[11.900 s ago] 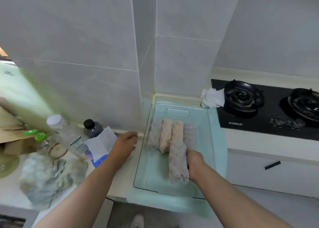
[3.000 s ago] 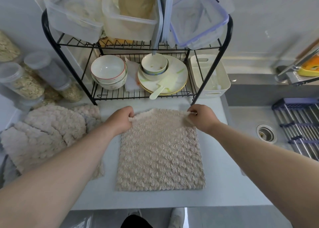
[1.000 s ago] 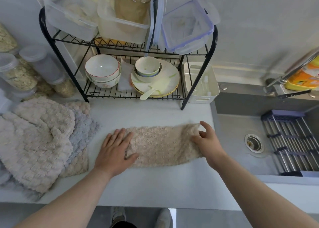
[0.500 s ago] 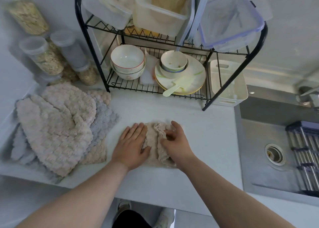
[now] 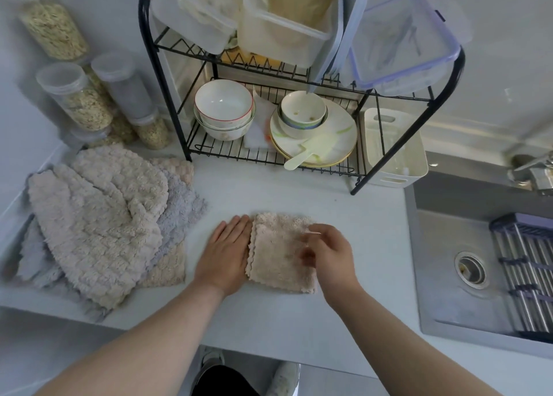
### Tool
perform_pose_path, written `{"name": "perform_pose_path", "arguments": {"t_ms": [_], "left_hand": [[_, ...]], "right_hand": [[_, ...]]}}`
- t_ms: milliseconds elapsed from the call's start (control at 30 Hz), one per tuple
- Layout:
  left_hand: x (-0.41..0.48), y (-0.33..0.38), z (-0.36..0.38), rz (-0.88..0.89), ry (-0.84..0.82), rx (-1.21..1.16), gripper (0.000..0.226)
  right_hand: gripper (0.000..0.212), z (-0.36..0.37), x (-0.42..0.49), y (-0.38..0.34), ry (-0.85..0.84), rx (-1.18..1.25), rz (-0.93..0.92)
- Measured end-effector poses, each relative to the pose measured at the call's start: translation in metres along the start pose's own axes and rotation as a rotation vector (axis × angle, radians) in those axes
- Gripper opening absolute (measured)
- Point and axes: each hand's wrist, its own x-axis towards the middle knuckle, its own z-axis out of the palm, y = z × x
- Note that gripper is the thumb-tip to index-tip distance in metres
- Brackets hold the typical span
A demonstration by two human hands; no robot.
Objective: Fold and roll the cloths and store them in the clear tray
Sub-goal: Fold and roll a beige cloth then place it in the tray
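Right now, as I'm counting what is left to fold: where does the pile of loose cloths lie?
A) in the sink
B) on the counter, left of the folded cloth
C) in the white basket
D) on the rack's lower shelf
B: the pile of loose cloths lies heaped on the counter, to the left of the folded cloth.

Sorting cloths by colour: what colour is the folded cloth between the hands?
Pale beige: the fluffy folded cloth shows best in the head view.
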Motion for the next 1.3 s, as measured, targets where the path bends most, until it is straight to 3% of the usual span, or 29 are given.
{"name": "perform_pose_path", "arguments": {"t_ms": [67, 133, 233, 300, 433, 533, 633, 700, 767, 833, 867, 967, 1133, 1233, 1300], "left_hand": [[-0.002, 0.003, -0.006, -0.058, 0.113, -0.186, 0.061], [-0.008, 0.004, -0.009, -0.016, 0.19, -0.287, 0.059], [-0.021, 0.003, -0.003, 0.331, 0.16, -0.174, 0.057], [-0.022, 0.001, 0.002, 0.446, 0.106, -0.08, 0.054], [-0.019, 0.003, 0.006, 0.273, -0.007, -0.001, 0.062], [-0.017, 0.005, 0.006, 0.242, -0.034, 0.014, 0.064], [-0.017, 0.012, -0.006, 0.244, 0.059, -0.129, 0.051], [-0.01, 0.022, -0.021, 0.104, 0.195, -0.282, 0.042], [0.001, 0.033, -0.042, -0.121, 0.246, -0.505, 0.058], [0.013, 0.043, -0.072, -0.277, 0.005, -0.855, 0.089], [0.018, 0.047, -0.083, -0.286, -0.14, -1.023, 0.094], [0.018, 0.061, -0.108, -0.248, -0.385, -1.295, 0.064], [0.003, 0.08, -0.125, -0.343, -0.355, -1.619, 0.049], [-0.008, 0.094, -0.13, -0.399, -0.285, -1.695, 0.047], [-0.016, 0.101, -0.137, -0.405, -0.256, -1.656, 0.047]], "right_hand": [[0.016, -0.017, 0.005, 0.013, 0.138, -0.241, -0.014], [0.015, -0.025, 0.005, 0.024, 0.122, -0.448, 0.047], [0.034, -0.025, 0.004, 0.032, 0.03, -0.635, 0.055], [0.037, -0.02, 0.004, 0.032, -0.004, -0.697, 0.044], [0.025, -0.012, 0.008, 0.034, -0.032, -0.751, 0.112], [0.017, -0.012, 0.012, 0.028, -0.048, -0.608, 0.16], [0.012, -0.018, 0.011, 0.013, -0.08, -0.424, 0.099], [0.015, -0.026, 0.008, -0.002, -0.142, -0.368, -0.005], [0.02, -0.035, 0.003, -0.022, -0.238, -0.319, -0.083], [0.027, -0.044, -0.003, -0.042, -0.337, -0.272, -0.124], [0.029, -0.048, -0.006, -0.051, -0.378, -0.248, -0.135], [0.028, -0.06, -0.013, -0.072, -0.475, -0.112, -0.105], [0.035, -0.074, -0.021, -0.071, -0.454, 0.405, 0.052], [0.049, -0.072, -0.037, -0.058, -0.497, 0.308, 0.15], [0.041, -0.071, -0.046, -0.055, -0.507, 0.196, 0.127]]}}
